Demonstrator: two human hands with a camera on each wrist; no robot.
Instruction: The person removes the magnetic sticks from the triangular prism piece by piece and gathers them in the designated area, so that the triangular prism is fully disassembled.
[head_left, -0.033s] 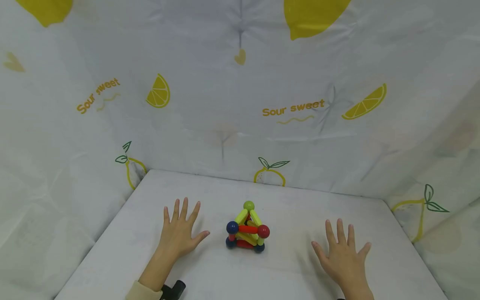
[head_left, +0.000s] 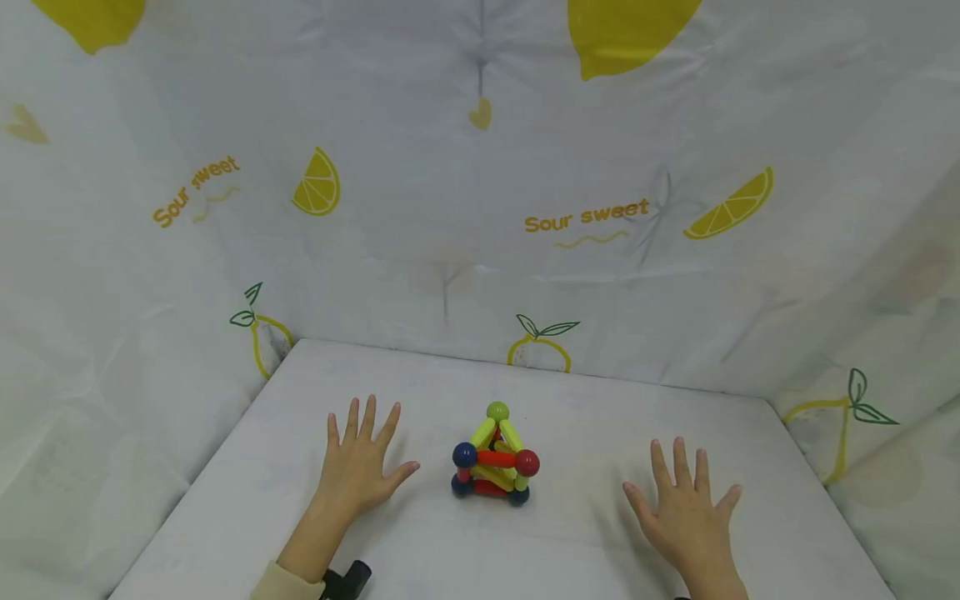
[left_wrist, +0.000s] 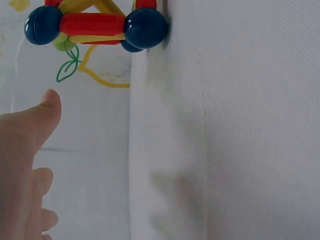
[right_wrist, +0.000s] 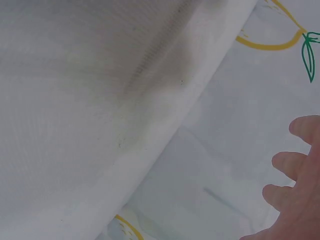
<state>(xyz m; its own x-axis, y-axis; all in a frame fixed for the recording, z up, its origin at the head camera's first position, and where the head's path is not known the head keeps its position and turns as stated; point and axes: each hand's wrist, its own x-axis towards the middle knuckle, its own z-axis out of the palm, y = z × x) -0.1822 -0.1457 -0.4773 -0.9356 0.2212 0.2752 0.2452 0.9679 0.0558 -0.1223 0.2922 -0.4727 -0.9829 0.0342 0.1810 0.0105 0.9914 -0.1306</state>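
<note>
A small frame of magnetic building rods and balls (head_left: 496, 458) stands on the white table between the two hands. Its rods are red, yellow and lime green; its balls are dark blue, red and green. To its left, my left hand (head_left: 354, 473) is held palm down with fingers spread, the thumb pointing towards the frame but apart from it. My right hand (head_left: 688, 525), farther off on the right, is likewise spread and holds nothing. The left wrist view shows a red rod (left_wrist: 92, 24) between two blue balls, above the thumb. Only the fingers (right_wrist: 287, 165) appear in the right wrist view.
The white table (head_left: 570, 550) meets a pale cloth (head_left: 420, 208) printed with lemons and lettering along its back and sides. Below the left wrist is a black device (head_left: 348, 581) at the front edge of the view. Shadows of the hands fall on the table.
</note>
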